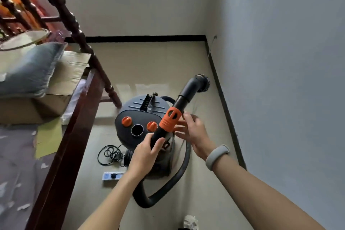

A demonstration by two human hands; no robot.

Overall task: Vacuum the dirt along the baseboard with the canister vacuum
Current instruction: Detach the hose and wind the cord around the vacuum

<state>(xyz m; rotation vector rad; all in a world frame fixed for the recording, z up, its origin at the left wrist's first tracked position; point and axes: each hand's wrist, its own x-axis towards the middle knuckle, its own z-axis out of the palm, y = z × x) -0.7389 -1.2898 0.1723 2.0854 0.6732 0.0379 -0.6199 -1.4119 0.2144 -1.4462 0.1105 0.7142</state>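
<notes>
Just above the left hand's (147, 150) grip, the black vacuum wand (182, 101) rises to an orange collar (170, 118) and a round brush nozzle (202, 83) near the dark baseboard (226, 110). Its fingers curl round the wand. Beside the collar, the right hand (193, 129) hovers with fingers spread, holding nothing. Under both hands stands the canister vacuum (134, 117), its hose (158, 195) looping across the floor below the grip.

Our left hand (147, 150) and the wand (169, 121) hide part of the canister vacuum (138, 117), so we cannot read its lower body. The hose (164, 190) passes out of sight behind it. A pale crumpled object (190, 222) is cut off by the bottom edge; the bed (16, 155) by the left.
</notes>
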